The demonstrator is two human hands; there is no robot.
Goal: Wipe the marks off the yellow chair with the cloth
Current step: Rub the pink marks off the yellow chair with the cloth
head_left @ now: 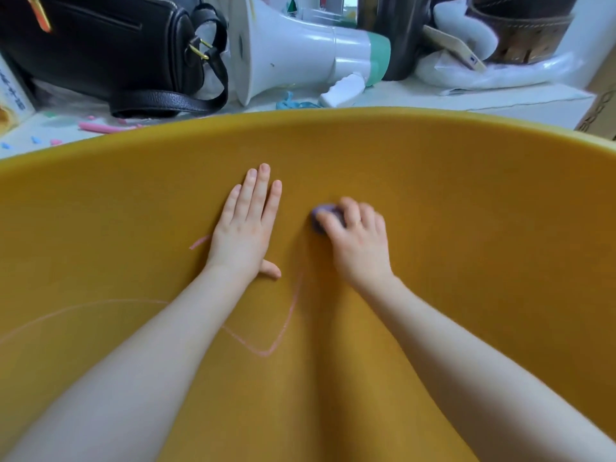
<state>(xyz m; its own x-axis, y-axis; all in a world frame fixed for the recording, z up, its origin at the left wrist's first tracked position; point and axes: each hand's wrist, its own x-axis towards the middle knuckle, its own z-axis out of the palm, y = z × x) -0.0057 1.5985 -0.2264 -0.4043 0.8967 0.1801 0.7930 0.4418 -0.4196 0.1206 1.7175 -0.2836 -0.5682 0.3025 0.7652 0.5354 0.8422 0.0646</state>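
The yellow chair [466,211] fills most of the view as a broad curved surface. Pink chalk marks [283,331] run across it: a bent line between my forearms, a faint arc at the left, and a short stroke beside my left wrist. My left hand [245,228] lies flat on the chair with its fingers straight and close together. My right hand [358,241] presses a small purple cloth [321,215] against the chair, just right of the left hand. Most of the cloth is hidden under my fingers.
Behind the chair's rim lies a white surface with a black handbag [100,48], a white and green megaphone [300,51], a small white bottle [343,91], pink chalk sticks [103,128] and white plastic bags [483,71]. A cardboard box [600,105] stands at the far right.
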